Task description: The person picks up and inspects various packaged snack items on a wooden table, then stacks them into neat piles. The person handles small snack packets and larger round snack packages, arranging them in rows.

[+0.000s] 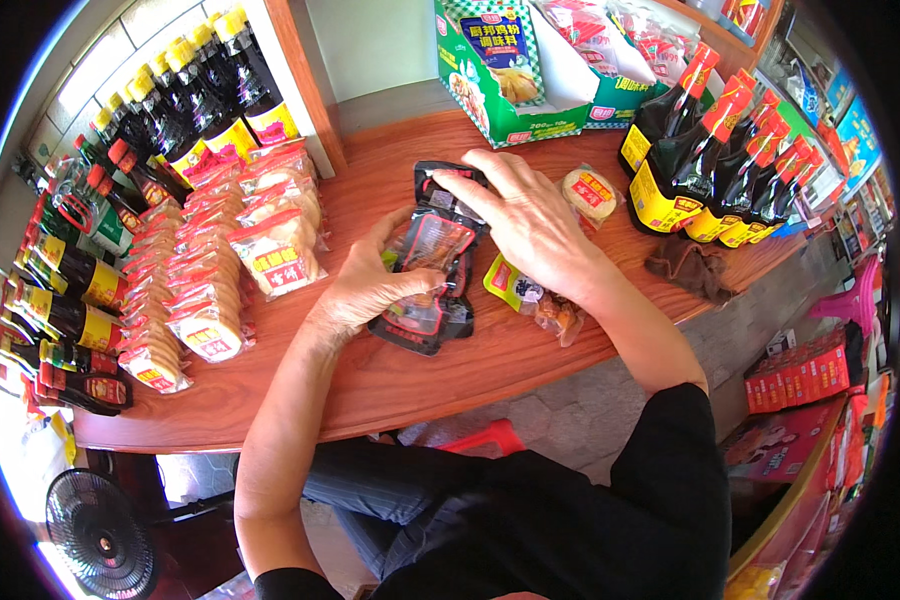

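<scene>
Black plastic snack packets lie in a loose stack at the middle of the wooden counter. My left hand grips their left side, thumb across the front. My right hand is curled over the upper end of the stack, fingertips on the top black packet; its thumb is hidden. Just right of the stack lies a yellow-green packet with brown food. A single round pastry packet is behind my right hand, and a crumpled brown cloth lies near the front edge.
Rows of wrapped pastries and dark bottles fill the left. Green open boxes of sachets stand behind, sauce bottles with red caps at right. Below are a black fan, a red stool and red cartons.
</scene>
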{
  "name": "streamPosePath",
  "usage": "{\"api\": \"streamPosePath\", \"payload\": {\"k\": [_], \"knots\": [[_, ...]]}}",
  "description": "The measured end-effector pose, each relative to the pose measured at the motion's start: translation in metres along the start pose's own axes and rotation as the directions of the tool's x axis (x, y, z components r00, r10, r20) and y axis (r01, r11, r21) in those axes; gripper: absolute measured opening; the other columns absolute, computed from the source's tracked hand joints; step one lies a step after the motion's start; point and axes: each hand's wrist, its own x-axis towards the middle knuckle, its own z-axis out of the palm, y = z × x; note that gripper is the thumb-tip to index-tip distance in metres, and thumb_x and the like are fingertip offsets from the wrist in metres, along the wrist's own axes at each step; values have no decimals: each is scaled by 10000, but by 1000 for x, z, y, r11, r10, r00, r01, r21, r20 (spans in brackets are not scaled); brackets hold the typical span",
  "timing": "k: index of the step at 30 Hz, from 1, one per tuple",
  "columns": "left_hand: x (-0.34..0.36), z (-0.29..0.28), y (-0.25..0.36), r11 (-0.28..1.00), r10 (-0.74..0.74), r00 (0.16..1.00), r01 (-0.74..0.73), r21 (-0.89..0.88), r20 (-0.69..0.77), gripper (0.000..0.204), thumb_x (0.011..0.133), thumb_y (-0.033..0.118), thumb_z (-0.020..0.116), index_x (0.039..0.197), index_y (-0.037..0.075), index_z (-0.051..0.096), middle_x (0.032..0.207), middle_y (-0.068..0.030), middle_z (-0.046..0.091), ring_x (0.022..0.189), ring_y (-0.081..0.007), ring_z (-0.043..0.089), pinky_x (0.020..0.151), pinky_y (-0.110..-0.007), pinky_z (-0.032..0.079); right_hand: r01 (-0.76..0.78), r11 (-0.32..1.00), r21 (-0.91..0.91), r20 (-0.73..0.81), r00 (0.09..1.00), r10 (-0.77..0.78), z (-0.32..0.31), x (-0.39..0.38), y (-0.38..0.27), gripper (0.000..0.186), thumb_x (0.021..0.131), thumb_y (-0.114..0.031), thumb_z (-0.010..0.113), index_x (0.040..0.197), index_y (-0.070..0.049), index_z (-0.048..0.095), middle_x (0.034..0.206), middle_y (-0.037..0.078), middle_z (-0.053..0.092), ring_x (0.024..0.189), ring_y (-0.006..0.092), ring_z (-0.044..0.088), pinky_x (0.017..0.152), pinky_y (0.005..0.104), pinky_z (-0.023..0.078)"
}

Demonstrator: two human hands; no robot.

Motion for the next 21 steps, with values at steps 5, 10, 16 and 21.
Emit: {"api": "streamPosePath", "payload": {"k": [5, 10, 16, 21], "knots": [[29, -23, -14, 992, -37, 996, 28, -122, -79, 1014, 691, 148, 878, 1484, -74, 286, 1305, -158, 574, 1051, -207, 642, 846, -323, 553, -128, 964, 235, -85, 985, 151, 0, -3, 30, 425, 887, -113, 638, 1301, -66, 558, 1149, 135, 601, 1025, 297, 631, 831, 420, 538], [53, -4, -29, 862, 9, 958, -153, -483, -288, 864, 747, 56, 845, 1441, -37, 339, 1234, -93, 594, 1005, -184, 659, 859, -335, 555, -441, 679, 587, 266, 897, 353, 23, -4, 39, 540, 950, -385, 640, 1346, -31, 541, 1066, 173, 697, 893, 273, 691, 806, 388, 537], [72, 11, -39, 827, 62, 872, -317, -465, -485, 912, 755, 34, 835, 1468, -53, 273, 1244, -127, 585, 1091, -211, 623, 904, -338, 541, -475, 499, 725, 468, 871, 149, 22, 3, 20, 707, 964, -415, 632, 1491, -26, 366, 1413, 256, 507, 1283, 335, 529, 1047, 404, 432], [70, -5, -28, 976, 53, 861, -152, -157, -506, 920, 777, 121, 806, 1486, -95, 262, 1341, -160, 559, 1147, -226, 599, 950, -340, 504, -228, 801, 554, 394, 919, -11, 46, -1, 26, 605, 932, -364, 679, 1415, -49, 497, 1423, 204, 479, 1333, 341, 451, 1121, 422, 362]]}}
